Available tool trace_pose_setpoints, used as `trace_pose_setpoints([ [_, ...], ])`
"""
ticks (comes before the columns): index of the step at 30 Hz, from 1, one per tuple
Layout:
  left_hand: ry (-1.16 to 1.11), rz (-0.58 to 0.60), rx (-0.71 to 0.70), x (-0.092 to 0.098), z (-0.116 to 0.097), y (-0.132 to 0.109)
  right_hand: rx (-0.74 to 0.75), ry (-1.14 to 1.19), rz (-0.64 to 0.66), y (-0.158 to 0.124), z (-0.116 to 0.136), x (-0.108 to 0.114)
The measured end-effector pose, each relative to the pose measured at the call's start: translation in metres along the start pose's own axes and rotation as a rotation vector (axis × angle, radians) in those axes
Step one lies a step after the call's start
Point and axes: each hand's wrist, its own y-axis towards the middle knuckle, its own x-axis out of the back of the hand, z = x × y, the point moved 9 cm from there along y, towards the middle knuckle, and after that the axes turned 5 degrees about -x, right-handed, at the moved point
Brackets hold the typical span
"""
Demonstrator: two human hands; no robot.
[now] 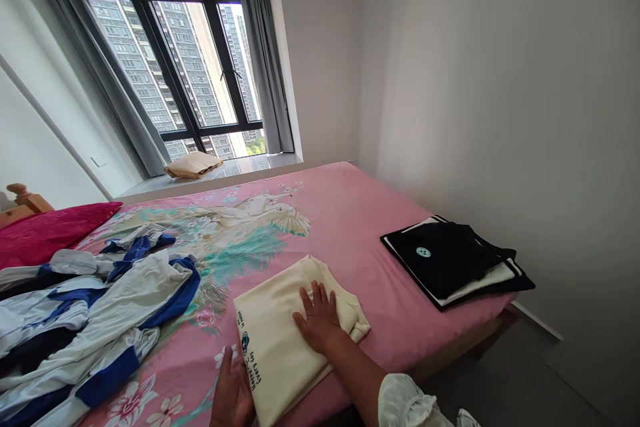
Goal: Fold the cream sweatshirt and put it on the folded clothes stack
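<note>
Right hand presses flat, fingers spread, on the cream shirt; left hand, open, touches its illegibly printed edge.

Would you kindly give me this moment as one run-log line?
right hand flat on cream T-shirt | left hand at its near edge | folded black clothes right | blue-white clothes heap left
</note>
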Motion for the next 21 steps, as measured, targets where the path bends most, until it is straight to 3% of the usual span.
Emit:
trace_pose_setpoints([
  [5,-0.015,0.031,0.013,0.02,0.006,0.01,-0.013,-0.009,-0.004,0.0,0.0,-0.001],
  [9,-0.042,0.055,-0.048,0.017,0.002,0.01,-0.017,0.001,-0.006,0.0,-0.001,0.0],
  [13,-0.101,0.187,-0.029,0.006,0.003,0.008,-0.027,0.017,-0.071,-0.005,0.005,0.016],
  [17,-0.197,0.379,0.04,-0.005,0.006,0.007,0.111,0.126,-0.161,-0.017,0.045,0.034],
  [21,-0.274,0.546,0.105,-0.017,0.004,0.004,0.286,0.256,-0.148,-0.025,0.092,0.02],
])
